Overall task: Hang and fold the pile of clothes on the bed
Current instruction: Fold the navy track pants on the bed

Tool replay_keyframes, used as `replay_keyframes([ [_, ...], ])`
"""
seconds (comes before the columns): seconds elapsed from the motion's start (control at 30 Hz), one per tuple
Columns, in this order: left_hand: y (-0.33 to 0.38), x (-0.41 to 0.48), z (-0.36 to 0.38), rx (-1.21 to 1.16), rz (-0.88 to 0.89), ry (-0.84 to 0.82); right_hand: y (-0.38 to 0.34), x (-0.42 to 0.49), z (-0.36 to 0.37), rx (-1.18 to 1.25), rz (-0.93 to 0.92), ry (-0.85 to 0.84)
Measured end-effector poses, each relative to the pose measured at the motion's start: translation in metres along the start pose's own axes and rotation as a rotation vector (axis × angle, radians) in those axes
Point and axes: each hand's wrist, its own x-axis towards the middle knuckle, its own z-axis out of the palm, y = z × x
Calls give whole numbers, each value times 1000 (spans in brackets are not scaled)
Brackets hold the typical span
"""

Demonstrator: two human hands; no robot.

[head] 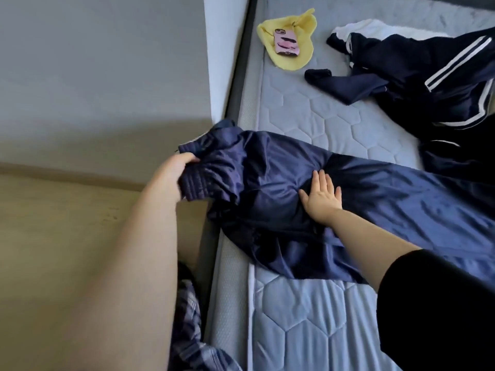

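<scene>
Gripping navy trousers (267, 162) with left hand (184, 167) at left edge of bed (308, 317), pressing flat with right hand (322, 195); risks slick fabric sliding floorward if tugged.

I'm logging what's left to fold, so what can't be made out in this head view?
1. Head view: the blue garment runs off the right edge, so its full length is unseen.
2. Head view: the striped dark pile is bunched and cut by the right edge, so its pieces cannot be counted.
3. Head view: the left hand has its fingertips buried in the garment's bunched fabric.
4. Head view: the phone case print is too small to read.
</scene>
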Motion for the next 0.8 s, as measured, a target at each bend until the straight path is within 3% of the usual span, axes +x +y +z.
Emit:
replay_keyframes([
  [0.1,17,-15,-53,357,241,633,-4,-21,-15,82,-67,-4],
  [0.17,28,-41,-56,504,545,892,-5,-38,-23,148,-136,-51],
  [0.23,25,-67,-26,638,765,735,-3,-58,-30,242,-220,-102],
  [0.33,-18,-90,38,983,877,110,7,-87,-31,211,-341,-159],
  [0.4,-45,-100,72,1240,925,-141,16,-103,-24,89,-403,-132],
  [0.5,-80,-100,102,1496,932,-231,30,-116,-16,68,-395,47],
  [0.6,-102,-101,109,1686,995,-169,43,-122,-16,20,-326,312],
  [0.7,-94,-105,105,1510,1138,-91,56,-129,-25,17,-335,466],
  [0.8,-79,-109,98,1421,1276,-185,59,-139,-34,28,-485,600],
])
